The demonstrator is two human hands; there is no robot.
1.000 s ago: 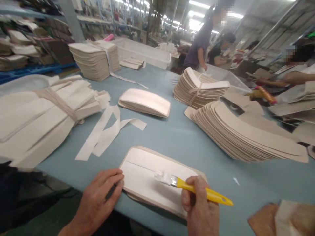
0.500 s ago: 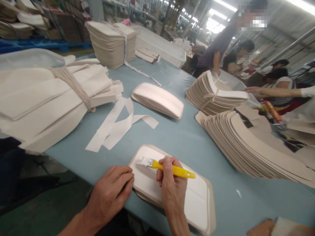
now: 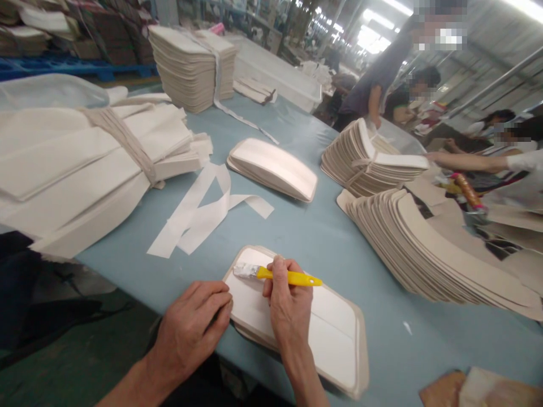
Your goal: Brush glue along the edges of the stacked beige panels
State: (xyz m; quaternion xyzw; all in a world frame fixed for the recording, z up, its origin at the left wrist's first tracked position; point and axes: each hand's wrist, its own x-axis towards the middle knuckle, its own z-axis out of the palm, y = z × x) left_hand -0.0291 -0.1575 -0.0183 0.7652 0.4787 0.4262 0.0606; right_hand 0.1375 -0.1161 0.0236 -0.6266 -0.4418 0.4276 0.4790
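Note:
A yellow-handled paintbrush (image 3: pixel 292 277) is pinched in my right hand (image 3: pixel 287 308). Its white-coated bristles touch the upper left part of a white panel with a beige border (image 3: pixel 335 333), which lies on a few similar pieces at the table's near edge. At the panel's left end, my left hand (image 3: pixel 193 322) has its fingers curled together against the edge, holding it. Beyond my hands lies a small pile of curved panels (image 3: pixel 274 167). A crossed white strip (image 3: pixel 203 209) rests left of that pile.
On the blue table (image 3: pixel 305 232), a tied bundle of cream pieces (image 3: pixel 76 152) lies left. A strapped stack (image 3: pixel 190 70) stands at the back. Another tied stack (image 3: pixel 360 161) and a fanned row of panels (image 3: pixel 407 237) lie right. A co-worker's arm (image 3: pixel 470 161) reaches in there.
My right hand has moved slightly left and up, with the brush bristles shifting toward the panel's upper left edge. My left hand stays at the panel's end.

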